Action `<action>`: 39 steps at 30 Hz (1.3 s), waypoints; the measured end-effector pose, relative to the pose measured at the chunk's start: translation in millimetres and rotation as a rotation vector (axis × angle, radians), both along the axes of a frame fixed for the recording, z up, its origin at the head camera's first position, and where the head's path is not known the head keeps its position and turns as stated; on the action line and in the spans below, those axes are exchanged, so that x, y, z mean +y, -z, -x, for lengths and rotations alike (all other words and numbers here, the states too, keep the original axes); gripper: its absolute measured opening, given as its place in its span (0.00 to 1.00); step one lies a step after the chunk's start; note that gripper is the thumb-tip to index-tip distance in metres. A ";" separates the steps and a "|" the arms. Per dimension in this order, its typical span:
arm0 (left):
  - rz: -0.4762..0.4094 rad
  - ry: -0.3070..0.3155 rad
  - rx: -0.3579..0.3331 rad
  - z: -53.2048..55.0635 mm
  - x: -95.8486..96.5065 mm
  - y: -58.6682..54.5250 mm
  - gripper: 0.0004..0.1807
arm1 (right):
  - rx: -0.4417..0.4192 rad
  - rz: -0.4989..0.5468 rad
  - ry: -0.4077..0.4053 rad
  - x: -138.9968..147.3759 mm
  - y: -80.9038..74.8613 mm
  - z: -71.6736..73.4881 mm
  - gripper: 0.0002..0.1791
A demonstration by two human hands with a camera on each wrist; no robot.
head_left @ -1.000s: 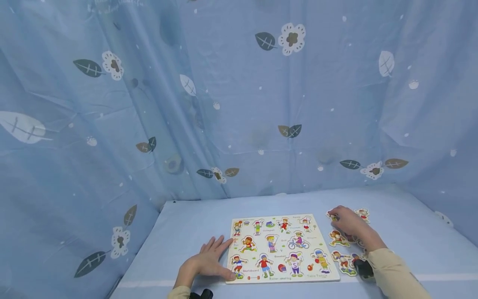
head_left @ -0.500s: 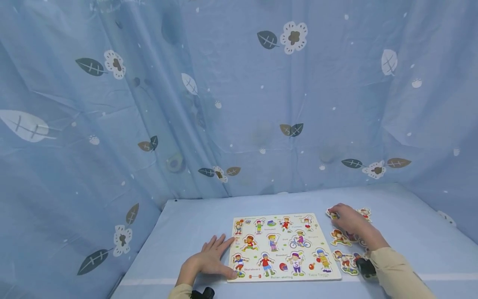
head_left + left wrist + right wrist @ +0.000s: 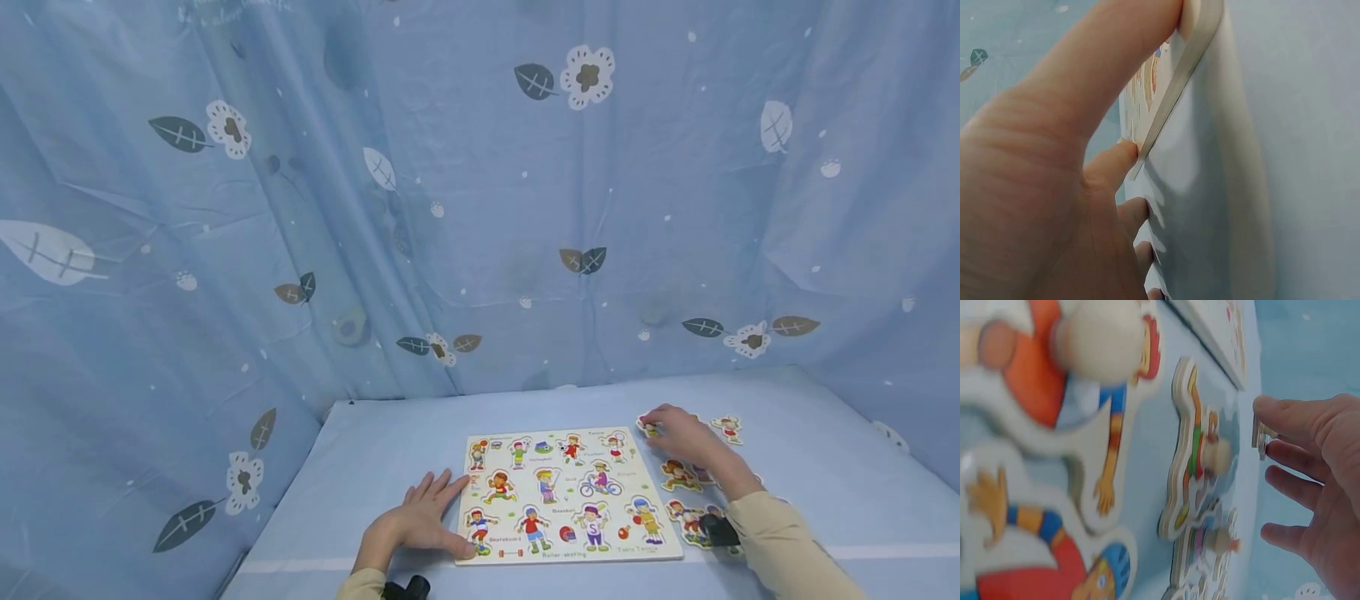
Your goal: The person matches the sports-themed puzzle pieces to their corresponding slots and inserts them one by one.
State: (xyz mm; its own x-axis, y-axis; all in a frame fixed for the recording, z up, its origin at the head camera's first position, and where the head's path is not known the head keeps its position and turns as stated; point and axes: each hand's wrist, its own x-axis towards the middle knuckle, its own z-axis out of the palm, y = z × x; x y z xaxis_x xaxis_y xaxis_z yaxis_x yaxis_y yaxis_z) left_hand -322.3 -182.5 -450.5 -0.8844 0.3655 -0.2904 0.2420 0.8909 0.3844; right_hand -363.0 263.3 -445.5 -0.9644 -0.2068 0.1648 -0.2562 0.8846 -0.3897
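Observation:
A wooden puzzle board [image 3: 525, 492] printed with children playing sports lies on the table. My left hand [image 3: 422, 518] has spread fingers along the board's left side. Its thumb rests on the near left corner, and the index fingertip touches the edge, as the left wrist view also shows. Beyond the board's far right corner, my right hand [image 3: 688, 440] pinches a small puzzle piece [image 3: 1259, 431] between thumb and index finger. That piece stands edge-on in the right wrist view, its picture mostly hidden. The other right fingers are apart from it.
Loose puzzle pieces lie right of the board, among them a runner [image 3: 680, 476] and a figure in white and red [image 3: 727, 429]. Several carry round wooden knobs [image 3: 1216, 456]. A blue patterned curtain [image 3: 480, 208] hangs behind the table.
My right hand has moved left toward the board with the puzzle piece, uncovering more of the far right piece. The left hand stays in place.

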 end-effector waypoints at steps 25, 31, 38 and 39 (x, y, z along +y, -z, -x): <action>0.005 -0.020 0.021 0.8 -2.1 3.1 0.60 | -0.029 0.044 -0.057 -66.9 -7.4 16.9 0.19; 0.000 -0.022 0.007 1.4 -2.7 4.9 0.63 | -0.032 0.054 -0.060 -86.8 -13.4 15.1 0.18; 0.021 -0.024 0.017 -0.9 1.5 -0.5 0.59 | -0.017 0.064 -0.088 -103.3 -14.2 16.8 0.17; 0.024 -0.024 0.017 -0.4 1.7 0.2 0.60 | -0.016 0.067 -0.092 -106.0 -13.8 16.9 0.17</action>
State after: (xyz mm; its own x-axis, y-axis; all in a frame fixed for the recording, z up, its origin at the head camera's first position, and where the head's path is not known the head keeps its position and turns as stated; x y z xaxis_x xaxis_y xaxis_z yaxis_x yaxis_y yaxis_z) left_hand -321.9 -180.8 -450.7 -0.8976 0.3375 -0.2837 0.2268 0.9053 0.3591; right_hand -379.8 157.3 -431.7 -0.9446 -0.2831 0.1658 -0.3280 0.8297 -0.4517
